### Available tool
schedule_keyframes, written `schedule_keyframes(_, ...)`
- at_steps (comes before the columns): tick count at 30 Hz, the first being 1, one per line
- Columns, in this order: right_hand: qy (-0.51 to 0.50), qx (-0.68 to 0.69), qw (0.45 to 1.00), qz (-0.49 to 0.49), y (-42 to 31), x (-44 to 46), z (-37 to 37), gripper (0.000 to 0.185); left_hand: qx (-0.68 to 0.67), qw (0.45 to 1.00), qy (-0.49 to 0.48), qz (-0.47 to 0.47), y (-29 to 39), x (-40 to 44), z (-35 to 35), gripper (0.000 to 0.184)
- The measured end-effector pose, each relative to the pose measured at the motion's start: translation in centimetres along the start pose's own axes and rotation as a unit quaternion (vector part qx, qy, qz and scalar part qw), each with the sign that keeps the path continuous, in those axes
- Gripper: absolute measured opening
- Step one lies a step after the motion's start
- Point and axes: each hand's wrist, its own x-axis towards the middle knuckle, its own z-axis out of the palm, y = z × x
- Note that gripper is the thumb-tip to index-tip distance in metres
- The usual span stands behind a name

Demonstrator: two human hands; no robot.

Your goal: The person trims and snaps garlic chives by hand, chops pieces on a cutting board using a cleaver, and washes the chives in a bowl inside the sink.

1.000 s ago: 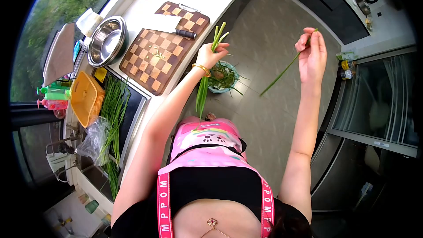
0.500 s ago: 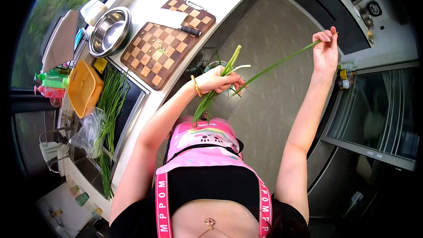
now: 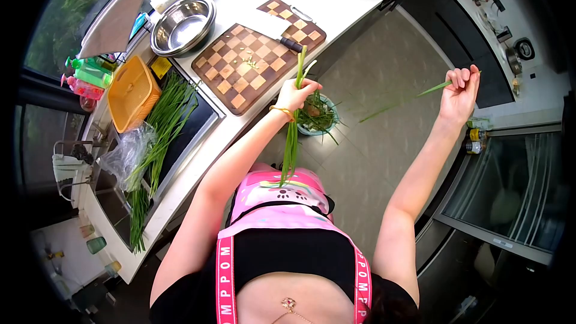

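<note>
Green stalks (image 3: 289, 153) are held in a bunch by the closed grip of the left hand (image 3: 293, 95), just right of the table (image 3: 345, 15); farther right, one leaf (image 3: 434, 89) is pinched in the right hand (image 3: 458, 97); on the table at left, a knife (image 3: 267, 26) is laid across a checkered board (image 3: 225, 66), and nearer, more stalks (image 3: 171, 108) are spread beside an orange basket (image 3: 129, 93)

A knife (image 3: 271, 27) is lying on the cutting board (image 3: 228, 75); left of both, a bowl (image 3: 186, 30) is standing on the desk (image 3: 347, 11) — greens (image 3: 174, 107) are lying right of a basket (image 3: 128, 97); stalks (image 3: 290, 150) are resting in the left fingers (image 3: 309, 86).
</note>
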Motion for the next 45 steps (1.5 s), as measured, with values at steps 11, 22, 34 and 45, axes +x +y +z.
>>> schedule_keyframes(11,0.048,-0.243,0.969,0.013,-0.3,-7.5,-0.6,0.022,0.318,0.926,0.011,0.205,-1.0,8.3,5.5,0.016)
schedule_keyframes(22,0.069,-0.236,0.961,0.127,4.6,-11.0,-0.4,0.021,0.079,0.987,-0.118,0.072,1.4,5.8,7.3,0.037)
schedule_keyframes(34,-0.101,-0.240,0.943,0.207,16.9,-14.3,14.4,0.028,0.005,0.968,-0.124,0.219,6.9,-8.3,-4.8,0.034)
schedule_keyframes(45,-0.417,-0.239,0.837,0.263,23.2,-25.5,29.0,0.020,0.073,0.957,0.018,0.280,6.5,-22.9,-20.8,0.018)
